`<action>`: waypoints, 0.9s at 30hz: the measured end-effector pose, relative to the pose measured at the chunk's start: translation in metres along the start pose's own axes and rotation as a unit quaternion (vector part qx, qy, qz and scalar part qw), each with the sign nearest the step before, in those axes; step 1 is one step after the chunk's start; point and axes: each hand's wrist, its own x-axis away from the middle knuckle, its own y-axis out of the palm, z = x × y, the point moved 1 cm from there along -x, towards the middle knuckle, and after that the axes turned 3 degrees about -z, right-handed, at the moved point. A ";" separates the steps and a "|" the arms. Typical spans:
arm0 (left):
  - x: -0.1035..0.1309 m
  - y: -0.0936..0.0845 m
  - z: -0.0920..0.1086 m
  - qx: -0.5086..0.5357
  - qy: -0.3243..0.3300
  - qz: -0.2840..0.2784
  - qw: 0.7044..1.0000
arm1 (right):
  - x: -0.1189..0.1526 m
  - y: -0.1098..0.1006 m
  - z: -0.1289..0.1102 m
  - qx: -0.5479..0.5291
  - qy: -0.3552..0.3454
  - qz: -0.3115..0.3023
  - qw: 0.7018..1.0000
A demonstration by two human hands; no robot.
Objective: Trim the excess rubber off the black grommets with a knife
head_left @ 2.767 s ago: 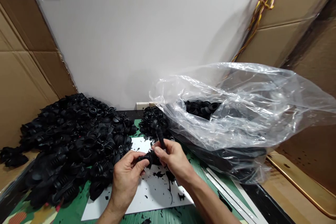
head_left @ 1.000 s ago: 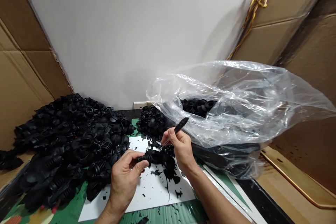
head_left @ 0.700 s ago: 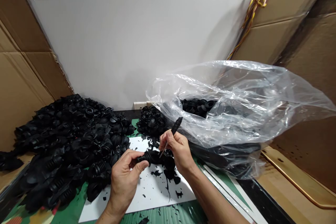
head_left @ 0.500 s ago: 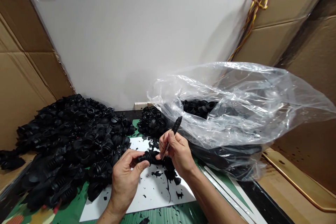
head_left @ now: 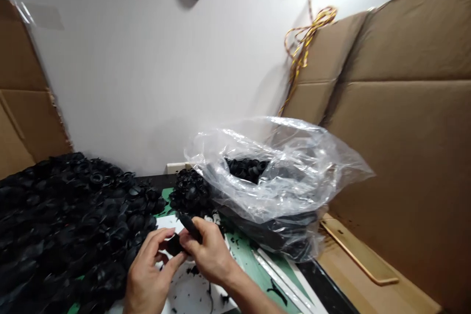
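left hand [head_left: 145, 274] – pinches 1 black part [head_left: 174, 245] | right hand [head_left: 213, 252] – grips dark-handled tool [head_left: 190, 227] | part lies between the hands, right fingertips beside it, above white sheet [head_left: 187, 292]; long axis unclear

Black parts [head_left: 62, 206]; green mat [head_left: 245, 250]; white sheet [head_left: 191, 292]; brown cardboard [head_left: 401, 137]; grey wall [head_left: 128, 73]; yellow-and-brown twisted cord [head_left: 305, 41]; golden phone [head_left: 356, 250].

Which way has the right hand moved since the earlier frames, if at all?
Yes: right hand, leftward against the white strips. Its forearm overlapped them before; now it's clear, to their left.
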 end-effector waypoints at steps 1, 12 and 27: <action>-0.001 0.000 -0.003 0.005 -0.012 0.005 1.000 | -0.001 0.001 0.000 -0.004 0.004 0.002 1.000; -0.001 0.000 -0.009 -0.029 -0.058 0.006 0.998 | -0.031 -0.090 -0.059 0.181 -0.071 0.339 0.920; 0.012 0.022 0.031 -0.178 0.136 -0.219 0.950 | 0.002 -0.075 -0.001 0.303 0.012 0.171 0.938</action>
